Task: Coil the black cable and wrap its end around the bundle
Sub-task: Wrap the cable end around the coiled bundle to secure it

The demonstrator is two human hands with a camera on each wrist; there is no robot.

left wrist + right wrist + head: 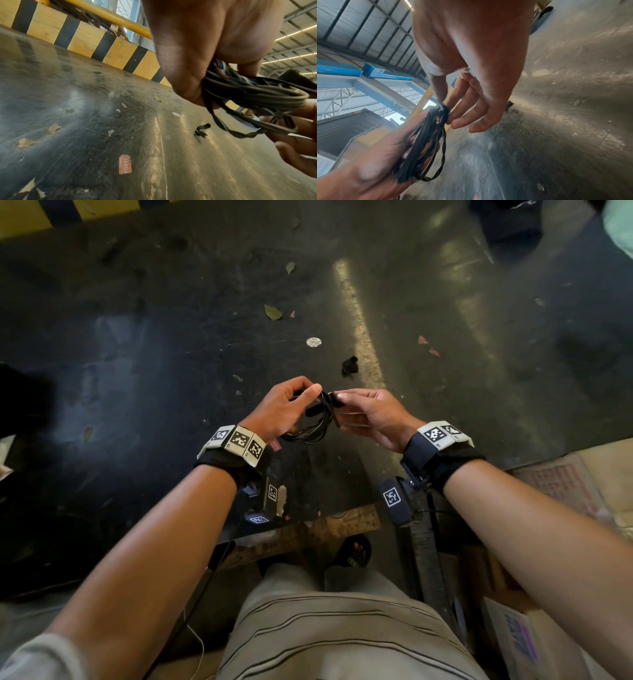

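**A:** What do you have on?

**B:** Each of your wrists carries a black wrap topped by a band of pale tiles printed with black-and-white square codes [236,441]. Below the right band [442,434] hangs a black camera pod with its own code tag [394,501]. A thin dark cable trails from the left wrist. You wear a beige shirt with thin dark stripes [335,631] and a black sandal [352,551].
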